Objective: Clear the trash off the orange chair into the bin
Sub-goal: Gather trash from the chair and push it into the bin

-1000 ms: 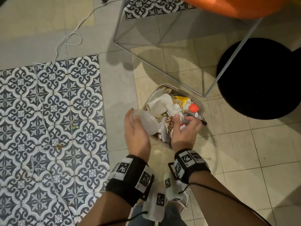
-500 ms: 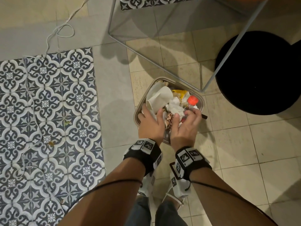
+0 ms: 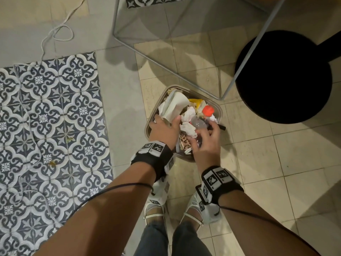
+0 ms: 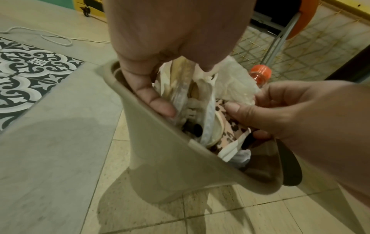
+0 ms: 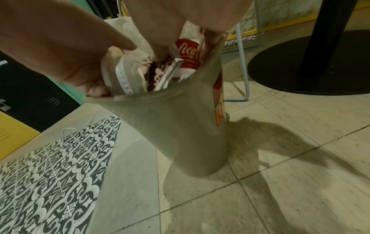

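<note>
From the head camera: looking down at a tan bin (image 3: pixel 184 158) on the floor, stuffed full of trash. Left hand (image 3: pixel 164 129) inside at the near left rim, fingers spread and pushing down beside a white paper cup (image 3: pixel 176 106). Right hand (image 3: pixel 206 146) over the near right side, fingers loosely curled, tips touching a clear bottle (image 3: pixel 199 123) with a red cap. Crumpled white tissue (image 3: pixel 188 115) between the two hands. Gray chair legs (image 3: pixel 245 58) just behind the bin, a round black table base (image 3: pixel 284 78) off to the right, a white cord (image 3: pixel 55 34) on the floor far left.

From the left wrist: left fingers (image 4: pixel 152 98) straight, pressing a clear plastic lid (image 4: pixel 180 95) against the bin wall (image 4: pixel 164 158). Right hand (image 4: pixel 290 110) just beside, thumb on a leopard-print wrapper (image 4: pixel 226 126).

From the right wrist: "Coca" in white on the bottle's red label (image 5: pixel 188 53). Ridged clear lid (image 5: pixel 130 76) wedged next to the left hand (image 5: pixel 60 52). Orange sticker (image 5: pixel 219 109) on the bin side, words too blurry to read. Can't tell how the right fingertips sit here.
</note>
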Motion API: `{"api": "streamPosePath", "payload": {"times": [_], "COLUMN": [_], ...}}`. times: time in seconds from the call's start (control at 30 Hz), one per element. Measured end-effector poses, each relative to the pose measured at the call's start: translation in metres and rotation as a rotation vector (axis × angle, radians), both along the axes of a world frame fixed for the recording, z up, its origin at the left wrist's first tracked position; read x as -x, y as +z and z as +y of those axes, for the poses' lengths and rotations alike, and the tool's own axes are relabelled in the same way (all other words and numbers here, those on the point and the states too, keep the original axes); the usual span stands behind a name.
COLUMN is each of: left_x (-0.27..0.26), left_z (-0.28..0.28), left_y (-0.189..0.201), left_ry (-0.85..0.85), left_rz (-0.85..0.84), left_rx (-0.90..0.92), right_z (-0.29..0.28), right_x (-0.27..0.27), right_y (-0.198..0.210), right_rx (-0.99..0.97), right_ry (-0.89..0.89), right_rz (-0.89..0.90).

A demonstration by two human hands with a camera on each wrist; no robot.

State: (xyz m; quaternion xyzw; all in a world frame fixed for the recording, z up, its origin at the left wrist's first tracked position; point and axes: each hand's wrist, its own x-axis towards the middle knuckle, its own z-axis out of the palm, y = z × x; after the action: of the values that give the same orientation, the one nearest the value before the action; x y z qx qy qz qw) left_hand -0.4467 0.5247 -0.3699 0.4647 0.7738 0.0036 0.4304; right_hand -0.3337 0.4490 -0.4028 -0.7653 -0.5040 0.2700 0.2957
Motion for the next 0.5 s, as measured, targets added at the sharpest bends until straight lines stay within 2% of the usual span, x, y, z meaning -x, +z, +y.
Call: {"api": "streamPosePath", "payload": {"times": [0.2, 0.5], "left_x": [0.008, -0.002], "left_z": [-0.004, -0.008], "left_y": [0.013, 0.051], "left_ry": [-0.037, -0.126], "left_rz": [-0.047, 0.078], "left_rx": [0.014, 0.077], "right_z": [-0.006, -0.013], "right_x": [-0.003, -0.025], "right_y": [0.019, 0.061], "right_rx": [0.146, 0.285], "right_ry": [0.009, -0.012], "right_rz": [0.010, 0.017]}}
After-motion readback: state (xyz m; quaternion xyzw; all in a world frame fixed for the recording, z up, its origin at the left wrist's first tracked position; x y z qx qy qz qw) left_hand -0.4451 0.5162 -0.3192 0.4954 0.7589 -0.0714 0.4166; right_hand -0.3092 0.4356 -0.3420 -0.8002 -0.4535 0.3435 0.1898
